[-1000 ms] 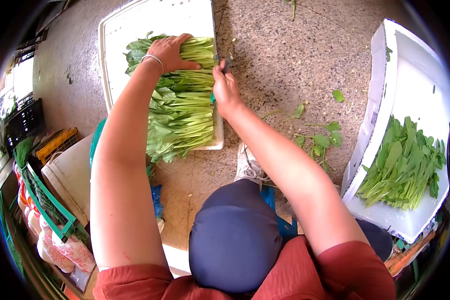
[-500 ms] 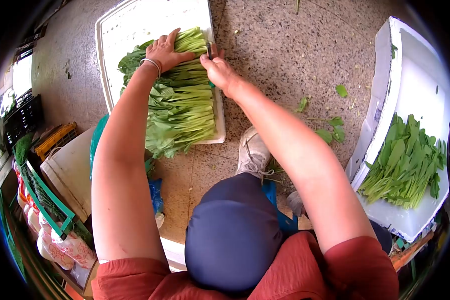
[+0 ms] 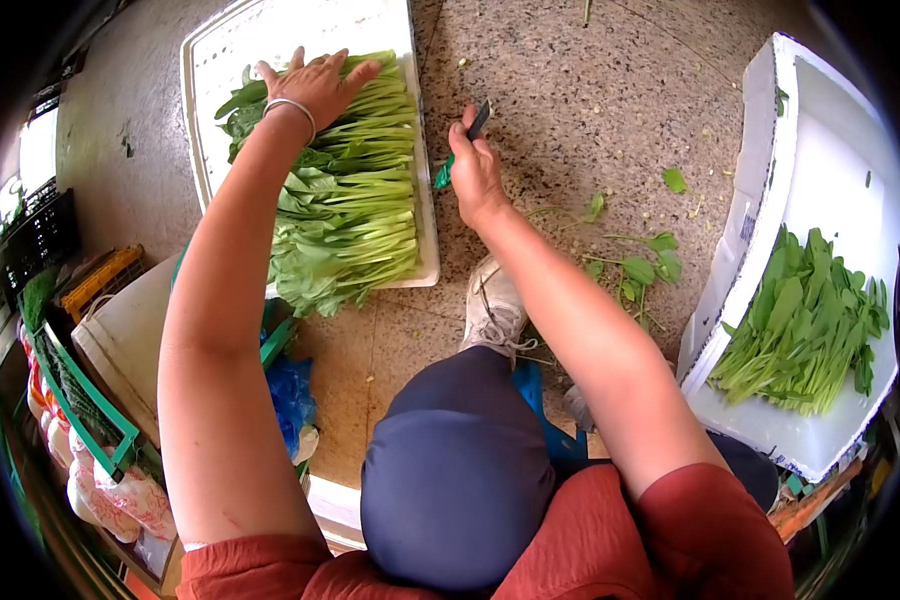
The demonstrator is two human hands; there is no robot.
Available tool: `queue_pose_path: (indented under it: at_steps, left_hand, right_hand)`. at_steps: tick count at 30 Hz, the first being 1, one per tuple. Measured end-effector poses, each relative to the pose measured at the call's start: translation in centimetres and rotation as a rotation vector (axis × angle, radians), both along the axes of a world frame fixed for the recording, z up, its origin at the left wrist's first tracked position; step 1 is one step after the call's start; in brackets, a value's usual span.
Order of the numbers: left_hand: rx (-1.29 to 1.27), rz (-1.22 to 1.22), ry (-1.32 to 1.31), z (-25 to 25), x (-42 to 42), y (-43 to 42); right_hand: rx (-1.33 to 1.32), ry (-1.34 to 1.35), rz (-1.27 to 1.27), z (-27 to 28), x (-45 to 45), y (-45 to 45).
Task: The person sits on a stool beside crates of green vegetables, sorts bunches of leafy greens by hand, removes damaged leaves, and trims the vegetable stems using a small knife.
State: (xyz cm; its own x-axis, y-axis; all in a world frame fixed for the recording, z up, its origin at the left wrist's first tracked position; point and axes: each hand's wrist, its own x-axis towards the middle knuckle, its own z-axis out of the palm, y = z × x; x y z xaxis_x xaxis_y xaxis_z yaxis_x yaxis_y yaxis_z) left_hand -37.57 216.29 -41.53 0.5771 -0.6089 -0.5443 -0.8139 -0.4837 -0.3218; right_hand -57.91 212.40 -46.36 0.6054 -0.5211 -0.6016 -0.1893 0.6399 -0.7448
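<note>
Floor [image 3: 590,110] borders tray [image 3: 255,42]; hands [image 3: 315,88] well apart.

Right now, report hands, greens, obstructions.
Left hand: fingers spread on greens. Right hand: gripping dark tool, off greens. Greens lined up on tray. Nothing blocking; sprigs on floor.

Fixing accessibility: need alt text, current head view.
A left hand lies spread on leafy greens on a white tray; the right hand holds a dark tool beside it. To the right, a white box holds more greens; loose leaves lie on the floor.
</note>
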Motion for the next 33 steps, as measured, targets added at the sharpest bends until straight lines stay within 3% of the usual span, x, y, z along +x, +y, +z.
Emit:
queue_pose_path:
  at_steps: [2, 4, 6, 9, 14, 16, 19, 20, 21, 23, 24, 26, 28, 31, 33]
  left_hand:
    - [-0.157, 0.057, 0.060, -3.8, 1.7, 1.6]
    - [-0.423, 0.176, 0.112, -5.7, -0.2, 3.6]
    - [-0.623, 0.204, 0.088, -6.1, -2.3, 5.4]
    - [-0.630, 0.198, 0.018, -6.7, -2.6, 4.9]
    - [-0.527, 0.245, 0.029, -4.9, -2.0, 3.6]
    - [-0.356, 0.194, 0.001, -2.4, -2.5, 2.6]
    - [-0.317, 0.190, -0.065, 0.4, -2.9, 1.2]
    - [-0.409, 0.205, -0.010, 1.2, -3.4, 0.9]
    - [-0.571, 0.245, 0.202, 1.6, -3.3, 0.8]
    - [-0.958, 0.344, 0.571, 3.0, -6.7, 1.0]
    - [-1.136, 0.479, 1.019, 2.5, -8.3, 1.3]
    - [-1.097, 0.448, 1.171, 4.8, -12.7, 2.1]
    - [-1.039, 0.482, 1.264, 6.5, -16.0, 3.5]
    - [-1.003, 0.595, 1.329, 9.3, -18.8, 5.1]
    - [-1.008, 0.544, 1.266, 12.0, -19.0, 5.4]
  right_hand:
    - [-0.018, -0.006, 0.108, -0.1, 0.6, 0.9]
    - [0.169, 0.020, 0.449, 0.6, 1.6, 0.5]
    - [-0.423, 0.020, 0.174, -1.8, 4.3, 3.3]
    - [-0.054, -0.064, 0.476, -2.1, 1.6, 0.4]
    - [-0.028, -0.029, 0.207, 0.6, -2.4, -1.1]
    - [0.024, 0.073, 0.175, 2.3, -6.2, -1.7]
    - [0.083, 0.128, 0.193, 5.3, -13.0, -2.1]
    - [0.043, 0.199, 0.230, 6.4, -15.0, -2.3]
    - [0.046, 0.334, 0.315, 8.0, -16.8, -2.9]
    - [-0.139, 0.400, 0.245, 11.0, -20.9, -2.3]
    - [-0.232, 0.425, 0.215, 12.6, -22.7, -2.1]
    - [-0.328, 0.507, 0.207, 17.0, -26.3, -2.3]
    - [-0.532, 0.458, 0.108, 17.5, -30.8, -1.7]
    - [-0.463, 0.724, 0.212, 23.7, -35.8, -1.9]
    - [-0.689, 0.892, 0.326, 26.9, -39.4, -3.0]
